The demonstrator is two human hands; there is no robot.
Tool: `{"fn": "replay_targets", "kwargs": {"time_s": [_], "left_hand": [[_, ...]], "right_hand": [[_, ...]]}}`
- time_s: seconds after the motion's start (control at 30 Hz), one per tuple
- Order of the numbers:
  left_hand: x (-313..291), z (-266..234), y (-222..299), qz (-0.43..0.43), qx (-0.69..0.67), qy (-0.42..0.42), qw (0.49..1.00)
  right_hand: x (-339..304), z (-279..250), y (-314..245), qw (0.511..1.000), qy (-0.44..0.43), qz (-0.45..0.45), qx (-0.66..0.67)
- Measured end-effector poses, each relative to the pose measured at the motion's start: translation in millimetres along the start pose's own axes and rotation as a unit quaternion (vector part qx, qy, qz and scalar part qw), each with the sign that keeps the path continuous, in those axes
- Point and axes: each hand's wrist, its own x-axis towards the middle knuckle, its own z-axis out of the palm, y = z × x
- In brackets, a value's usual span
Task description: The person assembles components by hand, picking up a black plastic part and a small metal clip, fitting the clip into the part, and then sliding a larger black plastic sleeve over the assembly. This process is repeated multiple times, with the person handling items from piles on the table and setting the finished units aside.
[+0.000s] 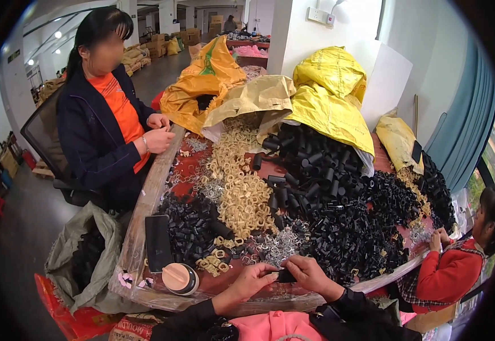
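Our left hand [251, 277] pinches the left end of a small black plastic piece [285, 277], which sits between both hands just above the near edge of the worktop [145, 204]. Our right hand [311, 273] grips its right end, equally near, so its long axis seems to run left to right.
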Motion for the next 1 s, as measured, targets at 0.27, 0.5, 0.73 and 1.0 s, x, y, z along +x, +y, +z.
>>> {"fn": "replay_targets", "kwargs": {"time_s": [0.27, 0.5, 0.73, 1.0], "left_hand": [[13, -2, 7, -0.047, -0.061, -0.004, 0.997], [16, -2, 3, 0.002, -0.121, 0.028, 0.992], [14, 4, 5, -0.059, -0.174, -0.008, 0.983], [20, 9, -9, -0.019, -0.28, -0.027, 0.959]], "right_hand": [[4, 7, 1, 0.997, 0.05, 0.058, -0.005], [11, -2, -8, 0.983, -0.019, -0.157, 0.091], [12, -6, -3, 0.975, -0.105, -0.15, 0.124], [22, 13, 6, 0.971, 0.13, -0.196, -0.041]]}}
